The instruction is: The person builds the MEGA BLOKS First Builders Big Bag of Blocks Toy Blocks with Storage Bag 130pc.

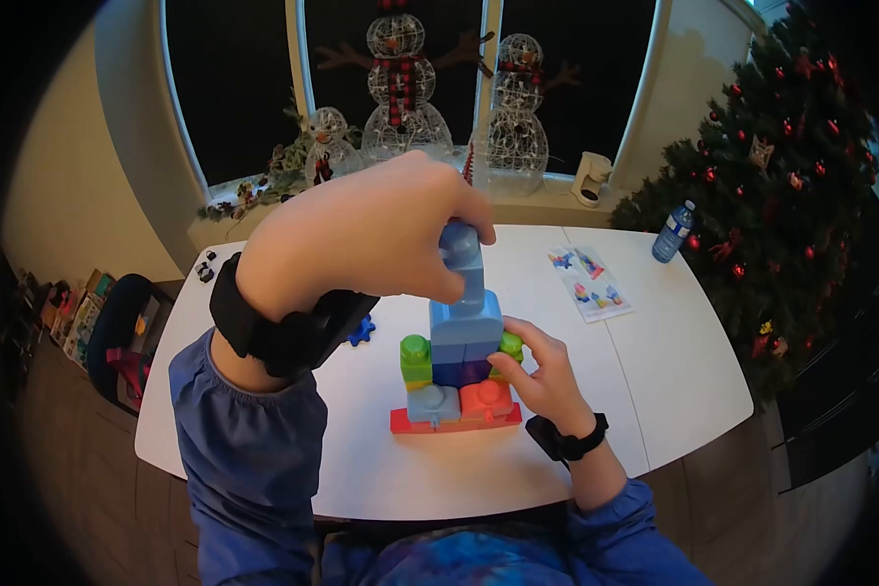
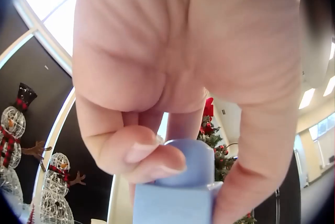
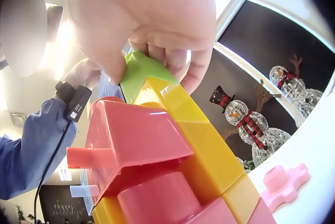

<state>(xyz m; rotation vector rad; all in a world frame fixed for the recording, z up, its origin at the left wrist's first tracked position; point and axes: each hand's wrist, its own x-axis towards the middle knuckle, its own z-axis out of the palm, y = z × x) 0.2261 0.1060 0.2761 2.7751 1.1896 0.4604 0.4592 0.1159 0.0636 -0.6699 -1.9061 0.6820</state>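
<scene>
In the head view a tower of toy building blocks stands on the table. My left hand (image 1: 371,230) is at its top, fingers and thumb gripping a light blue block (image 1: 470,278) with a round stud. Below that block come a wider light blue block (image 1: 465,324) and dark blue ones (image 1: 449,373). My right hand (image 1: 549,379) holds the tower's right side at a green block (image 3: 144,74), which sits over yellow blocks (image 3: 201,145). Another green block (image 1: 416,357) is on the left side. In front are a grey-blue block (image 1: 432,402) and a red block (image 1: 485,398), over a long red base (image 1: 402,422).
A blue gear-shaped piece (image 1: 362,330) lies behind my left wrist, and a pink one (image 3: 285,184) shows in the right wrist view. A picture sheet (image 1: 596,293) and a water bottle (image 1: 674,234) are at the back right. Small dark pieces (image 1: 205,266) lie far left.
</scene>
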